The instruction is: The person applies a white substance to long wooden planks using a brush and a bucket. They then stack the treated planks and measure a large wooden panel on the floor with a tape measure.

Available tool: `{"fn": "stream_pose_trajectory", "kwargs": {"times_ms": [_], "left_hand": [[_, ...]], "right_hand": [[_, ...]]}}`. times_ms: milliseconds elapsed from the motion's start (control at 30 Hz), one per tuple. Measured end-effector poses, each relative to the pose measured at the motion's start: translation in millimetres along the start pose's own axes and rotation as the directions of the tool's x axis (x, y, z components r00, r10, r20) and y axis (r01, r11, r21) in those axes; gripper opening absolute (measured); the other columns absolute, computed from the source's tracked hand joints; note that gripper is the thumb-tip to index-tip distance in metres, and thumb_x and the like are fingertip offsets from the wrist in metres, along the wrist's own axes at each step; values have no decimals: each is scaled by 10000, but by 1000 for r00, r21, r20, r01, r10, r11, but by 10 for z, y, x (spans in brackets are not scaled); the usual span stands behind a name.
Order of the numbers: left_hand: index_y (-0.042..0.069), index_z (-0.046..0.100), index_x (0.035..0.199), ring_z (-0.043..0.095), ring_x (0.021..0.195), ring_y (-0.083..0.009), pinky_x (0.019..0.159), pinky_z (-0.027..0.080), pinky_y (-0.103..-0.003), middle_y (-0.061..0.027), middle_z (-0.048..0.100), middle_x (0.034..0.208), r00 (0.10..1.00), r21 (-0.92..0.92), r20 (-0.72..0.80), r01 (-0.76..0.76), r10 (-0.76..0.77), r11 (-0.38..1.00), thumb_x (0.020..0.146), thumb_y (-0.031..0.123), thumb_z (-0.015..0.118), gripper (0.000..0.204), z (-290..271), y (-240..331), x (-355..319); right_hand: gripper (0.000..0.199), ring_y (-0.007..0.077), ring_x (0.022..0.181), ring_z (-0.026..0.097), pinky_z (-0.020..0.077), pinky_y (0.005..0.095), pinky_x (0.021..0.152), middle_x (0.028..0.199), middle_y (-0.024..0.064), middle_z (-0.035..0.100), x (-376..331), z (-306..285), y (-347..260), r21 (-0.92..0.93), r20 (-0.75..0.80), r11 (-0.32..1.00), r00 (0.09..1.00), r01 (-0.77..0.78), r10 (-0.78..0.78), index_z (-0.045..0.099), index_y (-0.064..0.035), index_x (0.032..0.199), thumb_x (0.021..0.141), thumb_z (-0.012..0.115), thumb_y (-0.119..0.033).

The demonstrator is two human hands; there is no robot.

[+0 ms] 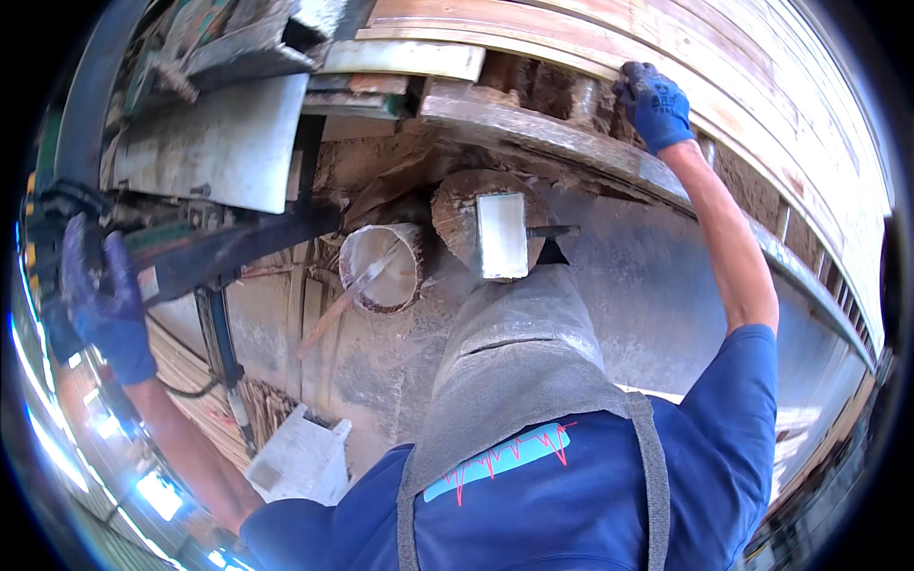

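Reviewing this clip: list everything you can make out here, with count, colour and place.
Long flat wooden boards: several, pale tan, upper right
Weathered long rail: one, brownish grey, below the boards
Flat metal-looking plate: one, grey, upper left
Round crusted bucket: one, pale inside, left of centre
Wooden stick: one, brown, leaning in the bucket
Rectangular container or block: one, white, centre
Boxy object: one, whitish, lower left
Apron: one, grey, lower centre
Shirt: one, navy, bottom
Gloved left hand: one, purplish blue, far left
Gloved right hand: one, blue, at the boards' edge
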State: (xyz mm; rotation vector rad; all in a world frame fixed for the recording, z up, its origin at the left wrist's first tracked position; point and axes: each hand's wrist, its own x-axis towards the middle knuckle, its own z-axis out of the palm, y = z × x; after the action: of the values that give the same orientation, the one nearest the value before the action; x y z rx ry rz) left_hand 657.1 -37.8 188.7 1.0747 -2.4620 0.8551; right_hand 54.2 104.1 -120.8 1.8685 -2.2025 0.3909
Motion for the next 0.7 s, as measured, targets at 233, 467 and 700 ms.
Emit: {"fn": "stream_pose_trajectory", "kwargs": {"times_ms": [233,467,700], "left_hand": [[34,597,1292,589,1209,-328,1025,460,-397,-166,621,1298,990,-146,51,137,-130,980,881,104,703,430,-262,488,-760],[50,622,1247,601,1126,-347,1000,457,-451,-162,625,1250,932,-218,136,360,-337,907,828,167,717,445,-329,509,-2163],[43,590,1271,575,1148,-359,1018,425,-492,-175,591,1282,744,-168,352,647,-568,744,844,205,682,466,-420,1015,-3525]], "right_hand": [[110,397,825,639,507,497,694,882,181,638,389,174,-609,53,-17,996,997,76,-75,603,-113,946,881,591,-200],[203,367,952,661,525,444,825,1006,194,689,675,238,-1085,128,40,987,994,92,-98,670,-91,1067,920,566,-185],[245,354,985,668,522,411,878,1030,213,696,1061,537,-1398,220,78,967,986,126,-146,685,-65,1106,931,543,-160]]}}
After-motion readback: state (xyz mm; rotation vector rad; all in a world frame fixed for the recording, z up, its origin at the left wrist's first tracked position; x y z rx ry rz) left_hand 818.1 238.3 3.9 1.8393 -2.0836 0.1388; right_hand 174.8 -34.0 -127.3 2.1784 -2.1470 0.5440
